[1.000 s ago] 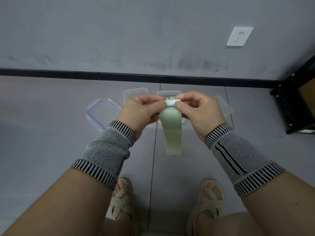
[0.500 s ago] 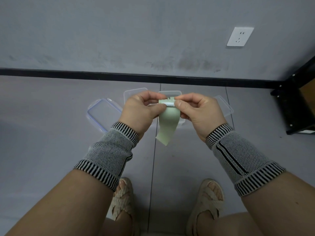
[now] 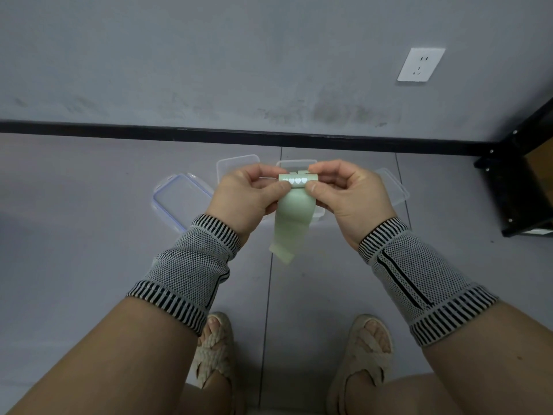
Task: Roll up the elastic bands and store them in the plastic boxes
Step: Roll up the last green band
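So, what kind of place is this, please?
Probably a plain indoor room, perhaps a workroom: a grey tiled floor, a painted wall with a black skirting strip, and a white wall socket.

We are pinching the rolled top of a pale green elastic band (image 3: 294, 217) between our left hand (image 3: 248, 199) and right hand (image 3: 350, 199), its loose tail hanging down. Clear plastic boxes (image 3: 236, 164) and a lid (image 3: 179, 202) are lying on the grey floor (image 3: 89, 205) beyond our hands.

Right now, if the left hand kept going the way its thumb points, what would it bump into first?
Probably the right hand. The left hand points across the rolled top of the green elastic band that both pinch, so the right thumb comes next, though depth is unclear.
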Demonstrator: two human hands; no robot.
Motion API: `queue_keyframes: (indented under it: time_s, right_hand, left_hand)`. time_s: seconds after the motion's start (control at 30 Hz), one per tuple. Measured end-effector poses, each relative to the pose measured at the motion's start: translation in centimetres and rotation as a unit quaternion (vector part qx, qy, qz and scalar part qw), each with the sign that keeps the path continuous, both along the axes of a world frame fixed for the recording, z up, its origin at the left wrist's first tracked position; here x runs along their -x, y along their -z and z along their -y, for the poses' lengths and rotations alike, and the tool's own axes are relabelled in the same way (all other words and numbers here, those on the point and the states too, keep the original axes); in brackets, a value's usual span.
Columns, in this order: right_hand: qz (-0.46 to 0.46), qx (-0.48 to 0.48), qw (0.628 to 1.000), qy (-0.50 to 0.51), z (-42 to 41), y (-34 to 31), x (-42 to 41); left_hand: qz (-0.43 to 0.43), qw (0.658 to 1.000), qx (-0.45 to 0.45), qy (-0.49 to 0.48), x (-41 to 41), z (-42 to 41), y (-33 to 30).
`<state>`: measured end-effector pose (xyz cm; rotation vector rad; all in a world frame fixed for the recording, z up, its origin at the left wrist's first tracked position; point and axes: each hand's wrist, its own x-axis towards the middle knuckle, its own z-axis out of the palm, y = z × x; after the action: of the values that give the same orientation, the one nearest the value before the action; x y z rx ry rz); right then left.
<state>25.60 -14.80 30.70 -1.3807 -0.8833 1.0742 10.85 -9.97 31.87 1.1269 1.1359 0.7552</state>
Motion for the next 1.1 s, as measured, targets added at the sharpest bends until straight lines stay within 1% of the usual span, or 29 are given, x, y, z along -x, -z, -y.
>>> queue_keyframes:
  time_s: [0.13,0.3,0.43,0.63,0.83,0.97,1.1]
  right_hand:
    - [-0.049,0.026,0.998,0.000,0.05,-0.10,0.01]
    - [0.016,0.043,0.999,-0.004,0.03,0.25,-0.02]
    - [-0.019,0.017,1.000,-0.006,0.11,0.01,-0.07]
    - [-0.007,0.004,1.000,-0.003,0.03,0.01,-0.04]
    - [-0.019,0.006,1.000,-0.005,0.03,-0.08,0.13]
    - [-0.059,0.016,0.998,-0.002,-0.03,-0.16,0.18]
    - [-0.033,0.025,0.999,0.005,-0.06,-0.17,0.12]
  left_hand:
    - [0.013,1.000,-0.004,-0.009,0.12,-0.18,0.00]
    - [0.029,1.000,-0.003,-0.003,0.05,-0.09,0.07]
    - [0.055,0.998,0.027,-0.008,-0.12,-0.11,-0.16]
    - [0.052,0.997,0.063,-0.011,-0.17,-0.20,-0.15]
    - [0.062,0.997,0.036,-0.008,0.04,-0.27,-0.05]
    - [0.049,0.999,0.017,-0.003,0.12,-0.23,-0.03]
    - [0.043,0.999,0.006,0.003,0.06,-0.07,-0.08]
